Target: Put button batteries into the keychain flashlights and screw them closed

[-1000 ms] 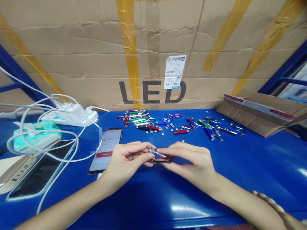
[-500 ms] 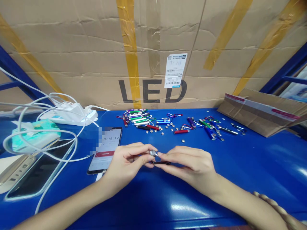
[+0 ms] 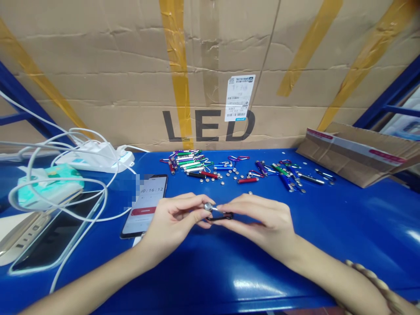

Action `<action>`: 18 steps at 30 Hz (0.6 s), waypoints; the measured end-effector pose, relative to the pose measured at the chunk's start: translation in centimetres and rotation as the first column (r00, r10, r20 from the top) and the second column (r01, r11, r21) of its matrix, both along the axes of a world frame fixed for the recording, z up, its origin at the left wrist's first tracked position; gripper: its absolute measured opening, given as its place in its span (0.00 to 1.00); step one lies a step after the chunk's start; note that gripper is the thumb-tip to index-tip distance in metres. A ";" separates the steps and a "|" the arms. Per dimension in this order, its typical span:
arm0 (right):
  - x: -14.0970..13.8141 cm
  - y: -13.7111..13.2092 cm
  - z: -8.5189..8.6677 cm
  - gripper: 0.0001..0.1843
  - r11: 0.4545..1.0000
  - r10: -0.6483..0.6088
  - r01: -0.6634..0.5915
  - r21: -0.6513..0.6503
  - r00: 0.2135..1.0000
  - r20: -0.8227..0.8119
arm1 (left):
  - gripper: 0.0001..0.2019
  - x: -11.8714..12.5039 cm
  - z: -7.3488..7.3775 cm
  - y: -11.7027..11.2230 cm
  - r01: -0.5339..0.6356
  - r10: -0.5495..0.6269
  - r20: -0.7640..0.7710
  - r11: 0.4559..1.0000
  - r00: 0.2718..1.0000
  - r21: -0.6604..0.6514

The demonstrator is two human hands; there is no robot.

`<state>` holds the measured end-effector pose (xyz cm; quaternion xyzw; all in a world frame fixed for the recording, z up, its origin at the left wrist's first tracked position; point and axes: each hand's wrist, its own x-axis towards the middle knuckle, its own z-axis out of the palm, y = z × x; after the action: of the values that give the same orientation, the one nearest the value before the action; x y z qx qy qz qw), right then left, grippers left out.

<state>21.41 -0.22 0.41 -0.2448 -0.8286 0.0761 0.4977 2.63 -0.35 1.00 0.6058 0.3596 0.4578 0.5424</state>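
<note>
My left hand (image 3: 175, 225) is closed in a pinch around a small keychain flashlight, whose round silver end (image 3: 208, 206) shows between thumb and forefinger. The rest of its barrel is hidden by the fingers. From that end a short silver link runs to a black carabiner clip (image 3: 227, 216), pinched between the thumb and fingers of my right hand (image 3: 262, 221). Both hands are held close together above the blue table (image 3: 210, 271). Beyond them lie several coloured keychain flashlights (image 3: 192, 165) with carabiners, and loose button cells (image 3: 222, 183) scattered among them.
A phone (image 3: 144, 205) with a running timer lies left of my left hand. Further left are a tangled white cable (image 3: 105, 192), a power strip (image 3: 95, 159), a tissue pack (image 3: 49, 186) and another phone (image 3: 55, 236). An open cardboard box (image 3: 348, 157) stands at right; a large carton (image 3: 131, 87) is behind.
My right fingers have shifted slightly on the clip, so more of the black carabiner and the silver link now shows. The left hand keeps its pinch on the flashlight.
</note>
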 end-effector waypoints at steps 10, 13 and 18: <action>-0.2 0.1 -1.3 0.09 0.988 -0.077 0.057 0.146 0.988 0.132 | 0.10 0.2 -0.5 0.0 -0.024 0.024 -0.008 1.000 1.000 0.011; -0.3 0.2 -1.4 0.09 0.988 -0.078 0.059 0.145 0.989 0.125 | 0.10 0.2 -0.7 0.0 -0.023 0.024 -0.020 1.000 1.000 0.007; -0.4 0.0 -1.0 0.06 0.995 -0.021 0.012 0.097 0.995 0.099 | 0.07 0.2 -0.5 -0.1 -0.043 0.045 -0.086 0.999 0.995 0.028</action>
<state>20.97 -0.24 -0.54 -0.2308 -0.8532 0.0195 0.4674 2.88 -0.45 0.45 0.6240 0.3899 0.4478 0.5080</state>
